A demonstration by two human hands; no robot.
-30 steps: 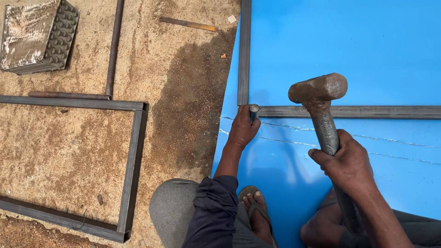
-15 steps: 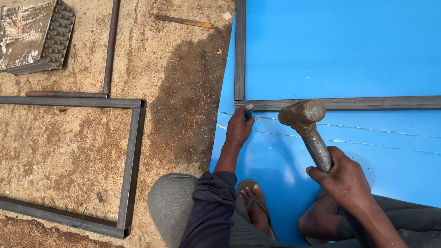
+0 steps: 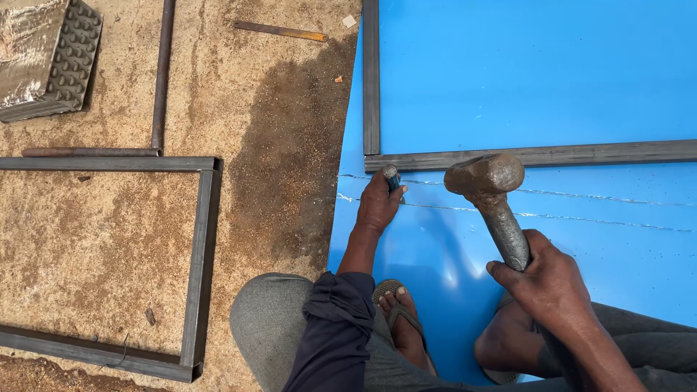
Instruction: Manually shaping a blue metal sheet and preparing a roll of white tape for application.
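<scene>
Both hands clenched: right hand wrapped around the handle of a heavy hammer, left hand gripping a small chisel. Largest of all, a blue metal sheet, cut off at the top and right edges, lying on the sandy floor. Steel frame resting on the sheet, only one corner visible. Second rectangular frame on the sand, cropped at the left. Hammer tilted, rusty grey head poised just above the scratched lines, near the chisel. Right forearm running out of the bottom edge; left arm extended forward, dark sleeve pushed up. Chisel mostly hidden in the fist, only a blue-grey top showing, tip buried against the sheet just below the frame corner.
</scene>
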